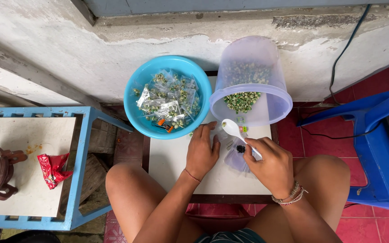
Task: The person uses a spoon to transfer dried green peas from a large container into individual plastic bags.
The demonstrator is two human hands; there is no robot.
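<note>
head view, centre of the frame: on the white desk (pixel 176 157) a tilted clear tub (pixel 251 81) of green peas sits upper right of centre beside a blue bowl (pixel 167 96) of filled packets. lower down, the left hand (pixel 202 150) lies flat with a spread grip on small clear bags (pixel 237 157). the right hand (pixel 271 164) pinches a white spoon (pixel 232 129) just below the tub's mouth, so this looks like the scooping step; next calls for a bag held open.
</note>
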